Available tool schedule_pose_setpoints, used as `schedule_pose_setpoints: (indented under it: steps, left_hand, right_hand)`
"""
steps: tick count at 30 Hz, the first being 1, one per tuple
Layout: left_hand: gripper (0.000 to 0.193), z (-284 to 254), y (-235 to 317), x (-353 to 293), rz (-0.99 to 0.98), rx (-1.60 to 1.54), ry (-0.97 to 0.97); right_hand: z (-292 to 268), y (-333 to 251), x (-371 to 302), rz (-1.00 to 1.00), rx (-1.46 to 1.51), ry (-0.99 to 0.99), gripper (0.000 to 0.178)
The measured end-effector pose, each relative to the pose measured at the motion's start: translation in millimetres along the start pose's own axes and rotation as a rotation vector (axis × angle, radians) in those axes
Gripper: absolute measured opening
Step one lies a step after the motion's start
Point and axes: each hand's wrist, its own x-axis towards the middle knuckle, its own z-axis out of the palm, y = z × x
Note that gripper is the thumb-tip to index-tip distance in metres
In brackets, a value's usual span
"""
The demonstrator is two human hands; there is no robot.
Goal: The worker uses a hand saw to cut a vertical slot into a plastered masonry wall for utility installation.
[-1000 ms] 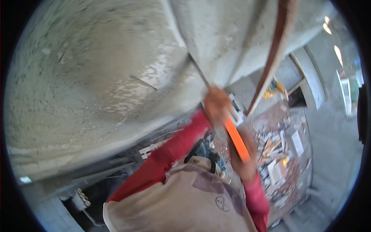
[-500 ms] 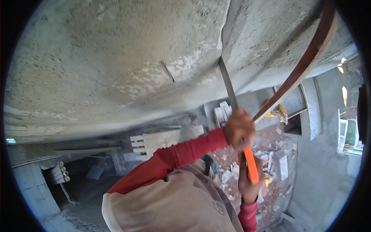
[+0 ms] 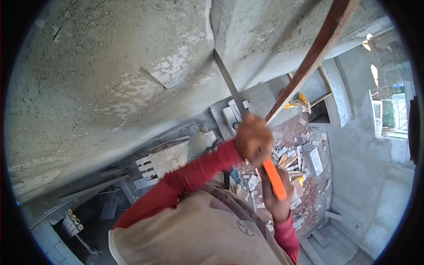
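Observation:
My left hand, at the end of a red sleeve, is wrapped round the middle of a long tool. Above it a flat grey metal bar runs up to a joint in the rough concrete surface. Below, in line with the bar, is an orange handle. My right hand is closed round that handle, lower than the left. The left hand is slightly blurred, and its fingers hide where bar and handle meet. A long brown wooden strip slants down to just beside my left hand; whether they touch I cannot tell.
Rubble and wood offcuts litter the reddish ground below. A pale slatted board lies left of my arm. Several bundled pipes stand at the lower left. A grey wall with a window opening rises on the right.
The whole view has shifted, so concrete, tool and hands appear further left and a little higher. Both hands keep their hold, and the bar's upper end stays at the joint.

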Motion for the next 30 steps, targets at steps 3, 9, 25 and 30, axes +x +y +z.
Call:
schedule_pose_setpoints:
  steps: [3, 9, 25, 30]
  left_hand:
    - [0.016, -8.9, 5.2, -2.5, -0.069, -0.122, -0.191]
    - [0.036, -37.4, -133.5, 47.0, 0.017, 0.051, -0.128]
    - [0.033, -31.2, -121.1, 9.4, -0.087, 0.142, -0.134]
    - [0.025, -0.5, 2.6, -20.8, -0.092, 0.010, -0.195]
  right_hand:
    - [-10.2, -14.1, -3.0, 0.136, 0.015, -0.043, 0.028]
    - [76.4, 14.2, 113.1, -0.024, 0.211, 0.112, 0.024]
    - [81.1, 17.2, 90.3, -0.059, 0.217, 0.082, 0.027]
    - [13.8, 19.9, -11.2, 0.129, 0.149, 0.000, 0.026]
